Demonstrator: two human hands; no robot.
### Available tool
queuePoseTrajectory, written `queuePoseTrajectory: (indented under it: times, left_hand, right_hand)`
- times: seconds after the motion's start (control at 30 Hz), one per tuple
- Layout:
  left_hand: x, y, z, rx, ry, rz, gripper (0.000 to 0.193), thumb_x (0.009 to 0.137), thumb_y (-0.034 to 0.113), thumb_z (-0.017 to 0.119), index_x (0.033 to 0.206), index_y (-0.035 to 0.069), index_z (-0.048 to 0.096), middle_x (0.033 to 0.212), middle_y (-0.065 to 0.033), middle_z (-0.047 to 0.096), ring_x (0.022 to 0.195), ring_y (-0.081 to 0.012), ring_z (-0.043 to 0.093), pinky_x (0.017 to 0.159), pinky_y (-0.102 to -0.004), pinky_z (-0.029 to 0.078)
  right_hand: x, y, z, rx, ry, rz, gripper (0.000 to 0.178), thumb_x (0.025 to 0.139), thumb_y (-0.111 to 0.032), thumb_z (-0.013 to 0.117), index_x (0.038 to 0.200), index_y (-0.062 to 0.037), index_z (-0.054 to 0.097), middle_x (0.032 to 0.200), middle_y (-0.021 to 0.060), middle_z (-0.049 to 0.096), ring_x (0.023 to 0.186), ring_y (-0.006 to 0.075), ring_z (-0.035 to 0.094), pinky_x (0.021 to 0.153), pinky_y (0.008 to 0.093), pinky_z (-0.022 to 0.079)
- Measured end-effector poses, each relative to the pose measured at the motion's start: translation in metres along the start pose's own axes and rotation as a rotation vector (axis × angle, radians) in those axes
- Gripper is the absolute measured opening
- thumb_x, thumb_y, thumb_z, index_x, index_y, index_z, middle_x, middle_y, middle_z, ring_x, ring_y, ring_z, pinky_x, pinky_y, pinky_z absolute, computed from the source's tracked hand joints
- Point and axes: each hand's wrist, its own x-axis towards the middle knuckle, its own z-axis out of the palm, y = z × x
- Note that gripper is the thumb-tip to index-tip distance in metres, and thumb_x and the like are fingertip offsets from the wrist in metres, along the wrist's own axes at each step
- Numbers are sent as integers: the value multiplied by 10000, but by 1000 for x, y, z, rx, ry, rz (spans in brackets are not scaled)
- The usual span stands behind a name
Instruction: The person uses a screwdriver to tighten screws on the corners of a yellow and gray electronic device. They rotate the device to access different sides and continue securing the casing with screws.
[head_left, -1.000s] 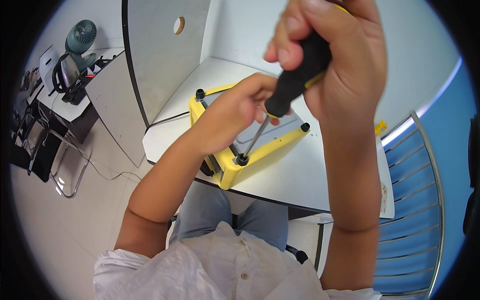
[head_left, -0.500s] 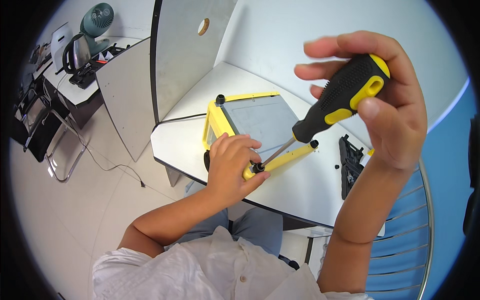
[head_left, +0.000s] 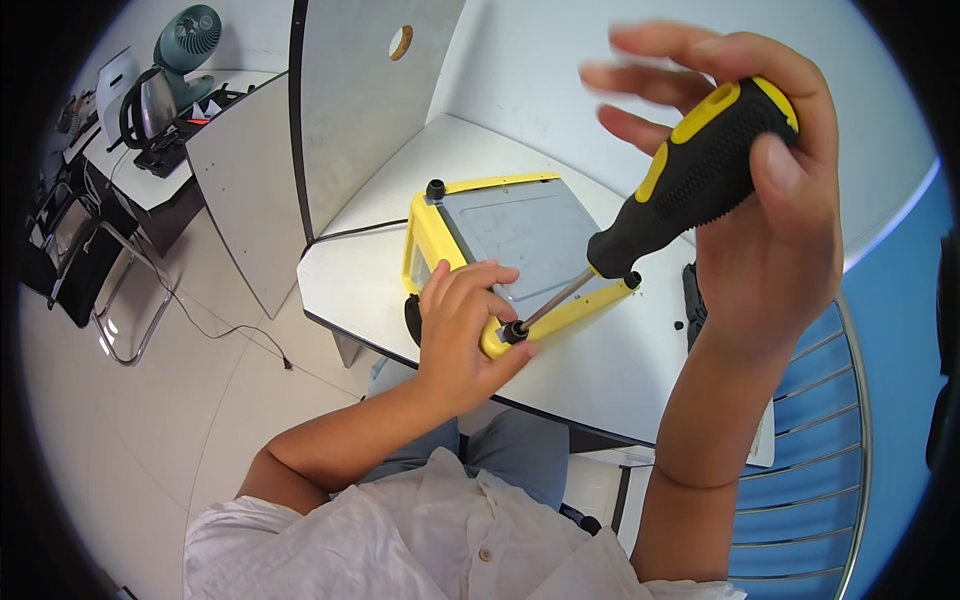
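A yellow-framed device [head_left: 430,240] with a flat grey panel lies on the table. Black round feet stand at its corners. My left hand [head_left: 455,345] grips its near corner, fingers and thumb on either side of the black foot [head_left: 514,331] there. In my right hand [head_left: 765,240] is a black and yellow screwdriver [head_left: 690,170], its handle held between the thumb and the bent index finger. The other fingers are spread off the handle. The slanting metal shaft runs down into the foot, which hides its tip.
The white table [head_left: 620,380] ends in a dark edge near my lap. To its left rises a grey partition [head_left: 350,120]. A black case [head_left: 693,305], partly behind my right arm, and a small black piece [head_left: 679,325] lie on the right. A dark cord [head_left: 370,229] leads left from the device.
The screwdriver handle has turned about its length, moving its yellow patches to the upper left side. My right hand has shifted its fingers and wrist around it; my left hand stays put.
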Motion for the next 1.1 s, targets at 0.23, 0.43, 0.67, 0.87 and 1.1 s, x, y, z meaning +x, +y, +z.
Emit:
queuePoseTrajectory:
  times: [0.23, 0.43, 0.67, 0.87, 1.1]
  left_hand:
    - [1, 0, 4, 55, -21, 48, 217, 741, 203, 719, 875, 115, 573, 1189, -53, 590, 1209, -288, 496, 1095, -520, 155]
    - [-6, -8, 6, 105, -46, 80, 274, 811, 324, 646, 971, 104, 615, 1174, -53, 603, 1209, -289, 488, 1107, -517, 137]
    - [-9, -17, 14, 108, 57, 120, 486, 810, 452, 671, 1092, 72, 557, 1183, -95, 602, 1188, -322, 505, 1115, -512, 151]
    - [-13, -22, 20, 67, 145, 161, 471, 784, 405, 722, 1084, 83, 554, 1163, -92, 617, 1165, -316, 526, 1114, -522, 151]
    - [-16, -21, 18, 12, 128, 133, 407, 766, 345, 753, 1083, 136, 606, 1158, -13, 615, 1167, -239, 532, 1117, -522, 156]
  right_hand:
    - [10, 52, -30, 653, -279, 6, 326, 919, -171, 507, 1211, -33, 463, 934, 187, 609, 711, 234, 654, 610, 290, 555]
    - [-15, 34, 1, 105, 239, -214, 374, 939, -238, 451, 1263, -52, 427, 1000, 196, 588, 729, 247, 638, 624, 304, 534]
    - [-11, 40, -13, 297, 76, -204, 438, 955, -290, 427, 1335, -76, 382, 1036, 186, 552, 723, 240, 599, 617, 310, 500]
    - [-3, 50, -25, 836, -325, 39, 439, 963, -205, 523, 1338, -19, 392, 894, 100, 493, 630, 123, 475, 522, 252, 408]
    - [-38, 14, 21, -3, 213, -104, 424, 1012, -275, 398, 1368, -45, 391, 980, 166, 510, 677, 160, 504, 576, 260, 406]
